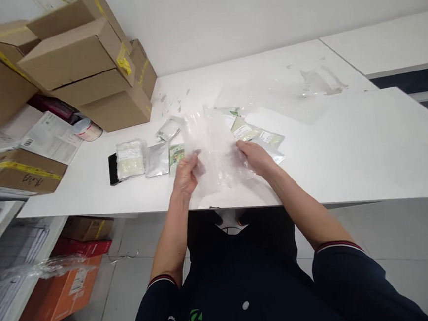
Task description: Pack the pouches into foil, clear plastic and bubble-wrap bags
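Between my two hands a clear plastic bag point(215, 155) is held up over the table's front part. My left hand point(186, 175) is closed on its left side, the thumb on top. My right hand point(255, 156) grips its right side the same way. Behind and to the right of the bag lie several green and silver pouches point(267, 137), partly covered by it. Left of my left hand are a silver pouch point(157, 160), a green printed packet point(177, 154) and a bubble-wrapped packet point(130, 159) resting on a black flat object point(113, 169).
Cardboard boxes point(76, 57) are stacked at the back left against the wall. A can point(87, 130) stands below them, near a taped box point(20, 172). Thin clear plastic sheets point(287, 100) lie on the white table point(365, 153). An orange box point(63, 291) sits in the shelf at lower left.
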### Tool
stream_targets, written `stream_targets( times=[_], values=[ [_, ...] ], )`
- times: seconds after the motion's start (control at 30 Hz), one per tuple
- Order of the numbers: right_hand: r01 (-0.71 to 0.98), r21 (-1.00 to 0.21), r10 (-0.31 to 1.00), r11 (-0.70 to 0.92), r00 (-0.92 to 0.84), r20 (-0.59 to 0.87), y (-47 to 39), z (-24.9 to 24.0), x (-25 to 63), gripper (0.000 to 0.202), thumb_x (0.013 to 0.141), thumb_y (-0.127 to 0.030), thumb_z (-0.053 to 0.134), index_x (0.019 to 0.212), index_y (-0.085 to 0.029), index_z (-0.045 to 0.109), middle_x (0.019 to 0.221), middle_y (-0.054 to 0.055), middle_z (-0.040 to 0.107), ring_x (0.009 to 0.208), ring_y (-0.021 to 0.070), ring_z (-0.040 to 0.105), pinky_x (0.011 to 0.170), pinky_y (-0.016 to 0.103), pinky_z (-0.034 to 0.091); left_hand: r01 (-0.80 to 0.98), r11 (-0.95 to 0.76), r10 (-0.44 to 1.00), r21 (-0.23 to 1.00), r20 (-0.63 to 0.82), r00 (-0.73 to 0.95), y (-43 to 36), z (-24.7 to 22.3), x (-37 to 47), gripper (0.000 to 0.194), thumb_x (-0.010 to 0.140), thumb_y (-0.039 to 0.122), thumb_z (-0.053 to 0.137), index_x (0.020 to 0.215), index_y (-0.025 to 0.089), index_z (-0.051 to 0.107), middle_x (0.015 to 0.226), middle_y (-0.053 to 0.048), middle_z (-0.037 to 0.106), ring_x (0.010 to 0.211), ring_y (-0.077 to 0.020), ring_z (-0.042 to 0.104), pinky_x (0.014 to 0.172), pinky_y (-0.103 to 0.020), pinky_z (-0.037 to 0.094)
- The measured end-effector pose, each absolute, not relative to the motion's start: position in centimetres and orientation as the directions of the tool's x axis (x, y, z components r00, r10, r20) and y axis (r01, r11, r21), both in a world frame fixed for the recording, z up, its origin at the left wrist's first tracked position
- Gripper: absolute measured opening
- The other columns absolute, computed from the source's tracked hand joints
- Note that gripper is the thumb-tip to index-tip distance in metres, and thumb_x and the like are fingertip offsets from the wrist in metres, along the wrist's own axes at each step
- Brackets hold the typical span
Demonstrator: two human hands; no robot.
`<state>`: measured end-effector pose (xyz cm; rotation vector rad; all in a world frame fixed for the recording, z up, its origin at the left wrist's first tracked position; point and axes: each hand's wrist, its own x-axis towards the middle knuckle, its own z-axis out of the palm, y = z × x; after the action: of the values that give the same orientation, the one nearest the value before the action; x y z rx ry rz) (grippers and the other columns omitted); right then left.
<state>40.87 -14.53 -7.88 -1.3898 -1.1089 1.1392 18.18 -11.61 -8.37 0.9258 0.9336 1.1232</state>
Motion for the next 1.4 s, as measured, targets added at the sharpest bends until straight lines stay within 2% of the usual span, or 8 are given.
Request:
stream_targets(
  times=[0.2,0.33,0.47,0.73,0.9,1.03,1.2,1.4],
  values=[
    [0.322,-0.944,0.994,0.07,-0.097,0.041,-15.1,-7.4,37.5,0.069,0.081,-0.052,0.068,0.141,-0.024,0.047,0.124,0.011,0.065,0.108,0.0275,0.063,0.091,0.044,0.051,-0.295,-0.022,0.999,0.955,0.032,0.03,-12.6,-6.1,17.4,0.032,0.065,0.037,0.086,0.083,0.019,0.067,0.075,0.001,0.07,0.069,-0.0141,0.068,0.071,-0.028,0.056],
    [0.339,-0.939,0.977,0.056,-0.214,-0.019,-11.8,-7.0,37.8,0.026,0.082,-0.023,0.063,0.107,-0.017,0.067,0.077,0.001,0.071,0.07,0.0177,0.066,0.077,0.038,0.054,-0.286,-0.109,0.991,0.952,0.082,-0.103,-13.4,-6.4,16.1,0.029,0.067,0.037,0.083,0.08,0.018,0.064,0.072,0.002,0.069,0.073,-0.0145,0.069,0.075,-0.028,0.056],
    [0.536,-0.838,0.99,0.101,0.026,0.136,-5.5,-5.3,41.9,0.013,0.081,-0.015,0.061,0.092,-0.015,0.068,0.092,0.006,0.07,0.092,0.0239,0.064,0.092,0.046,0.048,-0.336,-0.027,0.949,0.942,-0.081,-0.304,-15.5,-8.3,15.4,0.03,0.066,0.031,0.084,0.085,0.018,0.063,0.076,0.002,0.07,0.074,-0.0132,0.069,0.071,-0.025,0.055],
    [0.861,-0.484,0.956,-0.157,0.256,0.145,-9.2,-6.5,47.8,0.045,0.079,-0.043,0.072,0.111,-0.014,0.058,0.118,0.02,0.056,0.107,0.0353,0.055,0.088,0.055,0.045,-0.014,0.59,0.706,0.807,-0.508,0.493,-23.0,-10.1,16.8,0.044,0.086,0.062,0.059,0.089,0.019,0.066,0.093,-0.011,0.073,0.084,-0.0218,0.073,0.075,-0.037,0.059],
    [0.808,-0.484,0.937,-0.335,0.341,-0.08,-17.2,-11.5,49.7,0.064,0.067,-0.055,0.076,0.114,-0.016,0.055,0.111,0.019,0.06,0.091,0.0296,0.059,0.075,0.047,0.051,0.494,-0.091,0.768,0.865,-0.255,0.588,-23.1,-8.8,15.0,0.037,0.091,0.055,0.055,0.081,0.023,0.071,0.076,-0.006,0.071,0.072,-0.0191,0.067,0.068,-0.034,0.054],
    [0.672,-0.599,0.89,-0.434,0.424,-0.169,-19.6,-11.5,51.2,0.057,0.07,-0.044,0.074,0.118,-0.018,0.058,0.095,0.01,0.066,0.082,0.0253,0.063,0.076,0.044,0.052,0.663,-0.627,0.754,0.408,0.105,0.649,-21.2,-9.7,14.2,0.043,0.081,0.047,0.072,0.12,0.028,0.066,0.128,-0.012,0.063,0.126,-0.036,0.051,0.104,-0.057,0.039],
    [0.593,-0.673,0.797,-0.442,0.604,0.008,-22.6,-7.5,52.8,0.01,0.076,-0.03,0.066,0.086,-0.027,0.066,0.081,0.007,0.067,0.074,0.0235,0.062,0.075,0.043,0.05,0.704,-0.7,0.709,0.122,-0.002,0.705,-21.0,-12.1,13.6,0.062,0.087,0.032,0.067,0.144,0.033,0.044,0.153,-0.011,0.041,0.142,-0.04,0.032,0.111,-0.063,0.028],
    [0.283,-0.958,0.931,-0.036,0.358,0.071,-23.6,-5.3,48.9,0.024,0.074,-0.036,0.072,0.096,-0.028,0.066,0.068,0.0,0.06,0.055,0.0148,0.055,0.058,0.036,0.048,0.737,-0.66,0.751,0.148,0.087,0.655,-22.6,-12.8,17.1,0.044,0.094,0.04,0.053,0.137,0.029,0.053,0.137,-0.017,0.053,0.12,-0.0358,0.051,0.094,-0.051,0.042]
  ],
)
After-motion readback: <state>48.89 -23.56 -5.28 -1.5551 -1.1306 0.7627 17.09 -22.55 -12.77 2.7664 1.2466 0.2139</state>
